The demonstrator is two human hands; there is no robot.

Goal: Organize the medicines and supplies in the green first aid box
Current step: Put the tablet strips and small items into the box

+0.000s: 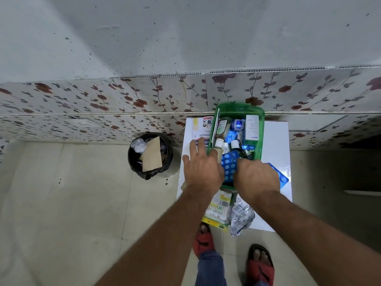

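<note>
The green first aid box (260, 129) stands on a small white table (276, 141) against the wall. It holds a white carton (252, 126), a small jar with a blue label (238, 123), a brown bottle (222, 131), white-capped bottles (234, 143) and a blue blister pack (228, 164). My left hand (203, 168) lies fingers apart over the box's near left corner, beside a tan roll (219, 153). My right hand (256, 178) reaches into the near end, its fingertips curled down by a dark bottle (242, 154) and hidden. A second blue blister pack (278, 174) shows under that hand.
A plaster pack (203, 129) lies left of the box. A cotton swab pack (219, 207) and a silver foil strip (241, 215) lie at the table's near edge. A black-lined bin (149, 155) stands on the floor to the left. My feet in red sandals (260, 265) are below.
</note>
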